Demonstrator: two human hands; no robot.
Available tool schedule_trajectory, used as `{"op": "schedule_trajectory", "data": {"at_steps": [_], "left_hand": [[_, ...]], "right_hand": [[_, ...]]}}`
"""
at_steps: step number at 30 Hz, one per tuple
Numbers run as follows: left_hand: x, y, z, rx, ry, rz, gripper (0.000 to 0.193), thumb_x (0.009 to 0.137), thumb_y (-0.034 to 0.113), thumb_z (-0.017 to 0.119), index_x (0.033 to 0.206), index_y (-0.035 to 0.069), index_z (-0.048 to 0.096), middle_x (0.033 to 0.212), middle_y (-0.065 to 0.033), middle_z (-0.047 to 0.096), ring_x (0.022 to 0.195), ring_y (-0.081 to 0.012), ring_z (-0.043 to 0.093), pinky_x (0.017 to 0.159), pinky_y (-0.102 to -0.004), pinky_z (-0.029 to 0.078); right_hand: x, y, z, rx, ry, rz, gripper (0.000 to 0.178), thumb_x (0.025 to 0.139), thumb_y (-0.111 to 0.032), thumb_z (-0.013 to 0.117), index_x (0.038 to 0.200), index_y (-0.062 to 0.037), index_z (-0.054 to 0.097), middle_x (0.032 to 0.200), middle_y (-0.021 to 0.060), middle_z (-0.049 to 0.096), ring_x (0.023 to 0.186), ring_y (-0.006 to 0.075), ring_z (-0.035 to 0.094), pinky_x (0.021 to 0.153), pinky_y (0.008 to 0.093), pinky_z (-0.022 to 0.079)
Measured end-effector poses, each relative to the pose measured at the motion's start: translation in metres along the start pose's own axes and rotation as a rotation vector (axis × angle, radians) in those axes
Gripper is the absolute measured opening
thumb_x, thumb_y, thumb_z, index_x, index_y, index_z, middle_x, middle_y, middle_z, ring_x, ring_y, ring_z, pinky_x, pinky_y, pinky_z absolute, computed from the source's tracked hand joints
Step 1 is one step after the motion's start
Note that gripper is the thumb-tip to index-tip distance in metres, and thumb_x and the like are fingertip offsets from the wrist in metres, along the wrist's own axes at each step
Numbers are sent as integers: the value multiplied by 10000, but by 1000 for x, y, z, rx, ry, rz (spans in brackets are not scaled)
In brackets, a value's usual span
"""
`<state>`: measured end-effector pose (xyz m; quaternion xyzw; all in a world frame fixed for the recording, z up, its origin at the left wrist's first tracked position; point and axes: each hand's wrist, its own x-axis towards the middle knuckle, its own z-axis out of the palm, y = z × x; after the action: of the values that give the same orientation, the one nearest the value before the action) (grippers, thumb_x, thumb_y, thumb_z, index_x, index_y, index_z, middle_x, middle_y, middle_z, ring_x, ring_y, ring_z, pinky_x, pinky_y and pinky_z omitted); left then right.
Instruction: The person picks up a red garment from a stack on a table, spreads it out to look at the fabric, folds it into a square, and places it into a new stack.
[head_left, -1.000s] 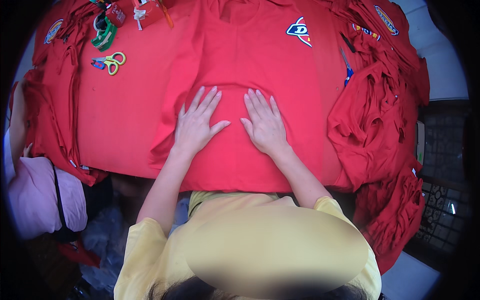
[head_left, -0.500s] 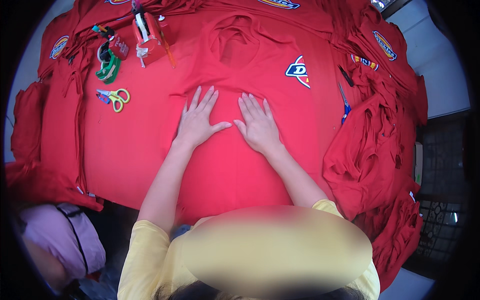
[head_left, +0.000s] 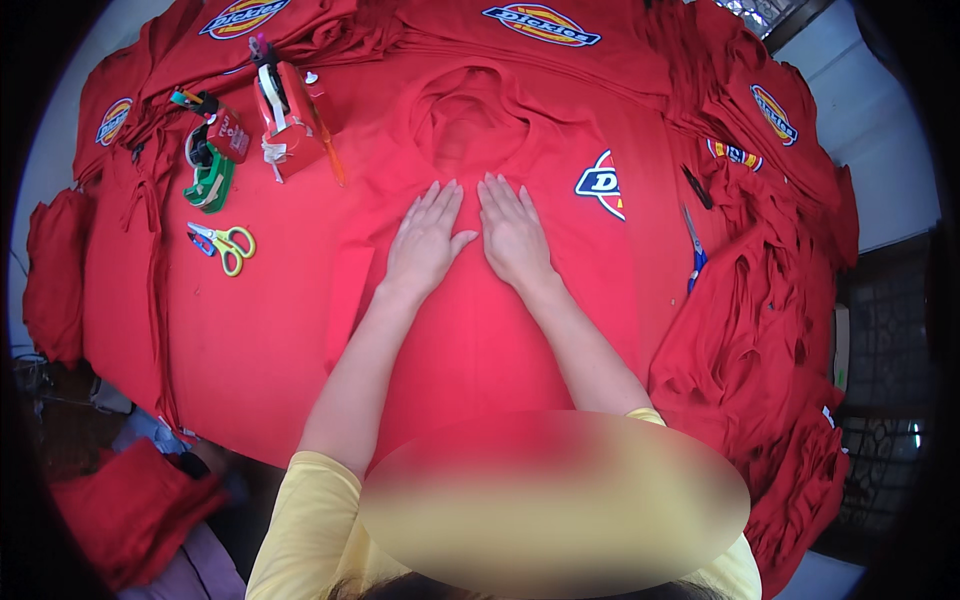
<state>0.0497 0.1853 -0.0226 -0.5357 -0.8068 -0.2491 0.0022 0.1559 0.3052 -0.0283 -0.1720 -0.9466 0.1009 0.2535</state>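
A red T-shirt (head_left: 480,340) lies spread in front of me, its round neckline at the far end. On its right part is a coloured logo print (head_left: 600,185), cut off at the side edge. My left hand (head_left: 428,240) rests flat on the cloth just below the neckline, fingers stretched out. Close beside it my right hand (head_left: 513,235) lies flat too, thumb near the index finger. Both palms press on the fabric, and neither hand grips anything. Some creases run around the collar.
Yellow-handled scissors (head_left: 233,250), a green tape dispenser (head_left: 208,185) and a red tape dispenser (head_left: 285,125) stand or lie at left. Blue-handled scissors (head_left: 695,255) lie at right beside heaped red shirts (head_left: 740,310). More red shirts line the far edge. At lower left hangs red cloth (head_left: 140,510).
Both hands have slid away from me toward the neckline and closer together. At lower left, red cloth now covers much of the lilac clothing of another person.
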Motion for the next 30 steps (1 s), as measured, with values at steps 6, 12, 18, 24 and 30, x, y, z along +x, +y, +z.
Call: {"op": "schedule_trajectory", "data": {"at_steps": [6,12,18,24,30], "left_hand": [[4,-2,-26,115,-222,-55,823,832,472,605,1467,95,240,1520,-63,254,1414,-205,199,1153,-492,81],[-15,0,-30,169,-241,-36,1038,715,655,621,1474,77,210,1544,-52,189,1429,-174,145,1150,-511,14],[-8,5,-27,246,-198,11,984,742,654,592,1461,72,256,1529,-79,229,1422,-210,179,1145,-517,64],[-69,53,9,265,-1,133,590,932,432,466,1412,102,372,1475,-98,332,1379,-295,263,1121,-496,199],[-82,71,17,317,-6,90,585,949,449,405,1439,137,332,1503,-79,290,1402,-276,219,1139,-475,157]], "right_hand": [[2,-7,-1,-47,-42,63,505,878,-219,493,1325,13,449,1410,164,417,1353,283,335,1122,476,213],[-13,-17,-9,-162,-68,87,554,883,-264,486,1373,-22,401,1465,125,352,1372,269,302,1126,507,179],[-28,-2,-26,-59,15,-14,421,899,-169,493,1296,-29,502,1364,140,468,1299,274,404,1082,447,295],[-177,-7,-159,477,104,670,132,851,-74,610,936,-16,692,828,109,635,777,229,618,721,295,478],[-284,-32,-178,255,69,671,158,842,-111,636,951,-1,668,802,125,628,770,204,625,719,306,472]]}}
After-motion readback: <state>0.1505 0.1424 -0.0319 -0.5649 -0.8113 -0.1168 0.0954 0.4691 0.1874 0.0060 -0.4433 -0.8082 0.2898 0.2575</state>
